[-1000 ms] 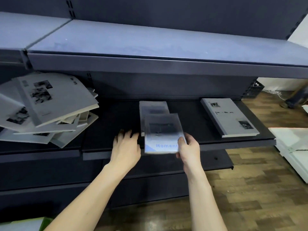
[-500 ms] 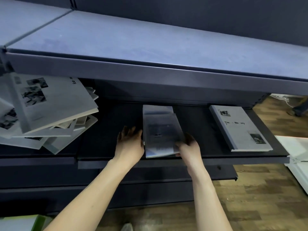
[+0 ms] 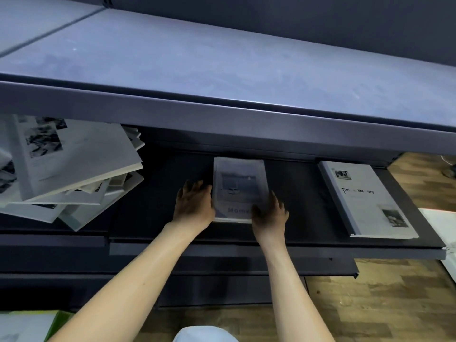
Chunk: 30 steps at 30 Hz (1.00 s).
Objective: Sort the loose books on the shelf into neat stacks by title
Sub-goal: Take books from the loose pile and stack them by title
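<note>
A pale book with a photo and the word "Moment" (image 3: 239, 186) lies on the dark middle shelf (image 3: 158, 218), on top of another like it. My left hand (image 3: 193, 206) presses flat against its left edge. My right hand (image 3: 270, 213) rests on its lower right corner with the fingers over the cover. To the right lies a grey book titled "Time Memory" (image 3: 365, 198). A loose, fanned heap of several white books (image 3: 69, 166) sits at the left of the shelf.
The upper shelf (image 3: 222, 70) juts out over the books and hides the back of the middle shelf. A lower shelf (image 3: 246, 267) sits beneath. Wooden floor (image 3: 370, 304) lies at the right, with white sheets (image 3: 441, 225) at the right edge.
The top "Moment" book slid back from the shelf's front edge and now lies square on the one beneath. Both hands moved inward against its sides.
</note>
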### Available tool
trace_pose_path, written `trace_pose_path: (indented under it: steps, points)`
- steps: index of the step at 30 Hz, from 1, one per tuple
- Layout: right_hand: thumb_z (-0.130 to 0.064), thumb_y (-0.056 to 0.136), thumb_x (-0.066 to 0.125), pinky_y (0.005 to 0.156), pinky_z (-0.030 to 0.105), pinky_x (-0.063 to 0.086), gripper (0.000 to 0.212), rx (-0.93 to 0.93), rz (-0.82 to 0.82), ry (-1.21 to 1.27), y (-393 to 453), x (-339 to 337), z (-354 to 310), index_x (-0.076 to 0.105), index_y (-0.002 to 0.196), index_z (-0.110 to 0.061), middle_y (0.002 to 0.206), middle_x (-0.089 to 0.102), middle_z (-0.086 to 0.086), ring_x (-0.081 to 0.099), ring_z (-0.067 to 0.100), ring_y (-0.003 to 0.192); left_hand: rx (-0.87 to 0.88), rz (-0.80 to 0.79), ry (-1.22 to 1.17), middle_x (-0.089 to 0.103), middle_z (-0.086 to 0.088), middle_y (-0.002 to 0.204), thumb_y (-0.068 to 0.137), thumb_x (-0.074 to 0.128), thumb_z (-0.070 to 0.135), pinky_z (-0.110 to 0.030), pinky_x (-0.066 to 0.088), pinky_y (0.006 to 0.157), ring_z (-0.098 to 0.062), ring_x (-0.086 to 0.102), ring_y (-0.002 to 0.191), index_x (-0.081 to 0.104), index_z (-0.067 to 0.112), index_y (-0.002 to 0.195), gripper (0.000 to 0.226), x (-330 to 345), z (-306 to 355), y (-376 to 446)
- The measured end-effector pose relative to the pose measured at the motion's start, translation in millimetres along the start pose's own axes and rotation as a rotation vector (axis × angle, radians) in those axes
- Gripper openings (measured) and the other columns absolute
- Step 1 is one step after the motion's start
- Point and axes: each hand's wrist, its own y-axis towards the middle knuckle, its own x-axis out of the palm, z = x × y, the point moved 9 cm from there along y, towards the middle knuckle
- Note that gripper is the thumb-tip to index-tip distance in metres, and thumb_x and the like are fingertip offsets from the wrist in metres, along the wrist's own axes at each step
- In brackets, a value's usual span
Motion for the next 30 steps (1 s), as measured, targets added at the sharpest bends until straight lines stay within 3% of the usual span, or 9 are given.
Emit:
trace_pose_path:
  steps: [7, 11, 14, 19, 24, 30]
  points:
    - [-0.033, 0.098, 0.054, 0.105, 0.035, 0.03, 0.057, -0.073, 0.052, -0.179, 11, 12, 5, 0.039, 0.149, -0.014, 0.141, 0.052, 0.008, 0.046, 0.029, 0.127, 0.007, 0.0, 0.022, 0.041, -0.005, 0.146, 0.096, 0.047, 0.027, -0.049, 0.028, 0.114, -0.033, 0.03, 0.14, 0.046, 0.021, 0.138, 0.042, 4, 4, 8]
    - [-0.028, 0.099, 0.054, 0.109, 0.035, 0.033, 0.052, -0.126, 0.037, -0.105, 8, 16, 5, 0.041, 0.147, -0.012, 0.143, 0.052, 0.008, 0.048, 0.028, 0.13, -0.002, 0.009, 0.029, 0.043, -0.005, 0.144, 0.097, 0.045, 0.029, -0.05, 0.031, 0.112, -0.033, 0.032, 0.138, 0.048, 0.02, 0.135, 0.039, 5, 4, 10]
    - [-0.023, 0.099, 0.054, 0.106, 0.032, 0.037, 0.043, -0.171, 0.052, -0.059, 6, 14, 3, 0.048, 0.14, -0.014, 0.133, 0.06, 0.004, 0.056, 0.025, 0.121, -0.01, 0.014, 0.029, 0.041, -0.005, 0.146, 0.098, 0.043, 0.028, -0.049, 0.03, 0.113, -0.032, 0.031, 0.139, 0.047, 0.02, 0.137, 0.04, 4, 4, 10]
    - [-0.026, 0.099, 0.051, 0.105, 0.03, 0.037, 0.04, -0.141, 0.039, -0.046, 5, 15, 4, 0.05, 0.138, -0.014, 0.13, 0.061, 0.003, 0.056, 0.024, 0.119, -0.023, 0.01, 0.042, 0.04, -0.004, 0.146, 0.098, 0.045, 0.027, -0.048, 0.029, 0.114, -0.031, 0.029, 0.14, 0.046, 0.019, 0.137, 0.04, 3, 1, 5]
    - [-0.037, 0.097, 0.055, 0.114, 0.041, 0.034, 0.057, -0.105, 0.071, -0.103, -3, 8, -4, 0.042, 0.148, -0.014, 0.153, 0.042, 0.008, 0.036, 0.03, 0.141, -0.038, 0.053, 0.078, 0.034, -0.005, 0.151, 0.1, 0.041, 0.028, -0.047, 0.022, 0.118, -0.031, 0.024, 0.143, 0.037, 0.021, 0.145, 0.046, -6, -1, -3]
    - [-0.047, 0.1, 0.048, 0.125, 0.043, 0.008, 0.062, -0.248, -0.093, -0.133, -22, 10, -52, 0.029, 0.156, -0.027, 0.166, 0.015, 0.0, -0.001, 0.022, 0.154, -0.06, 0.197, 0.199, 0.014, -0.007, 0.161, 0.1, 0.039, 0.035, -0.05, 0.001, 0.121, -0.033, 0.006, 0.149, 0.025, 0.028, 0.152, 0.054, -27, -5, -22]
